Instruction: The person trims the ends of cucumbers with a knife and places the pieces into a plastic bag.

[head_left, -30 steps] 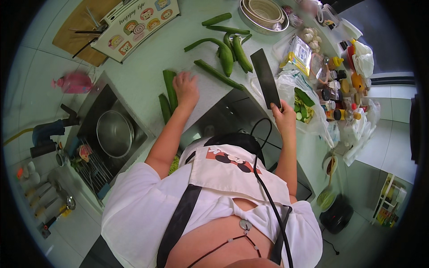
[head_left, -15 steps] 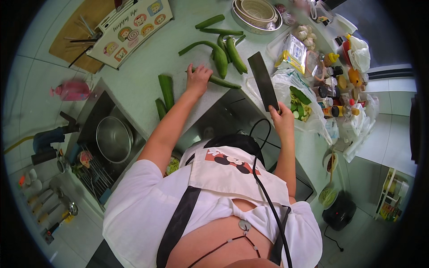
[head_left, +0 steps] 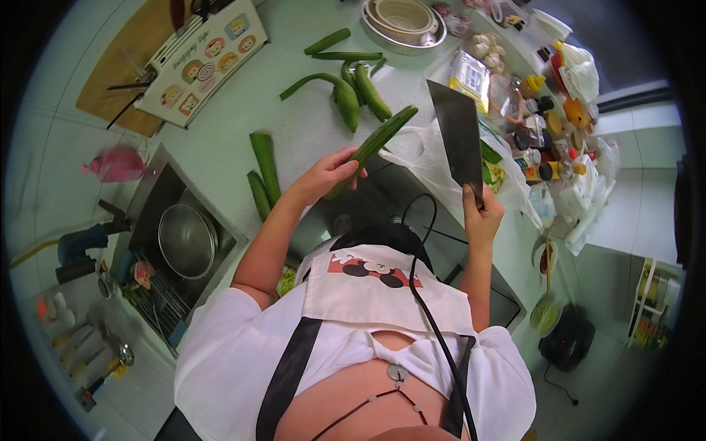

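Gourd (head_left: pixel 385 138), long and green, slants up from your left hand (head_left: pixel 335 175), which wraps its lower part near the worktop (head_left: pixel 305 143) edge; your right hand (head_left: pixel 482 213) grips a cleaver (head_left: pixel 457 132) (blade pointing away from you).

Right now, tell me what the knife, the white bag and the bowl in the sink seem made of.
Knife: metal, likely steel, with a flat, dark grey blade and dull sheen.
Bag: probably thin plastic, being partly see-through and crinkled.
Bowl: shiny metal, perhaps stainless steel, judging by its silvery rim.
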The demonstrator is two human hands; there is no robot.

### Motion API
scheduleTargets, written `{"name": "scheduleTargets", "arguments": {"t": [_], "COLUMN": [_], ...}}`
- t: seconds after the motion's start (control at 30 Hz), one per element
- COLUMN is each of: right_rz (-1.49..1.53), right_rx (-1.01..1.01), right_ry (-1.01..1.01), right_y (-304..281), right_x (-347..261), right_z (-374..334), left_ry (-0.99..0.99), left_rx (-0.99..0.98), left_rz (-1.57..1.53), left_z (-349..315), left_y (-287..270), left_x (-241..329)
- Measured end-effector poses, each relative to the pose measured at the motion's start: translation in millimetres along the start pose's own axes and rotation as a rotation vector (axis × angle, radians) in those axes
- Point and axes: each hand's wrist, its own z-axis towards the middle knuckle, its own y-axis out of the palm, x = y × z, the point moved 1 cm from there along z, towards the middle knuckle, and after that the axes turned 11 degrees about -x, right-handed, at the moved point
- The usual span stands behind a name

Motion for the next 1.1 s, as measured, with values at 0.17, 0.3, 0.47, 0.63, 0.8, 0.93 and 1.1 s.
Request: {"name": "scheduleTargets", "arguments": {"t": [0.17, 0.3, 0.47, 0.63, 0.8, 0.93, 1.1], "right_rz": [-0.077, -0.152, -0.172, -0.255, -0.400, -0.468, -0.557], "right_rx": [0.068, 0.122, 0.179, 0.126, 0.080, 0.006, -0.116], "right_ry": [-0.007, 0.066, 0.092, -0.010, 0.015, 0.060, 0.112], "right_y": [-28, -46, -60, -62, -56, -62, -74], "right_x": [13, 26, 41, 48, 76, 93, 120], "right_z": [-18, -38, -60, -59, -46, -39, -47], "left_ry": [-0.114, -0.165, -0.248, -0.321, -0.460, -0.485, -0.525], "left_rx": [-0.216, -0.324, -0.325, -0.345, -0.258, -0.184, -0.069], "left_rz": [-0.224, -0.215, -0.227, -0.231, -0.124, -0.062, 0.052], "left_z": [31, 54, 73, 99, 131, 151, 160], "left_y": [25, 38, 60, 79, 106, 120, 121], "left_x": [4, -2, -4, -14, -23, -40, -56]}}
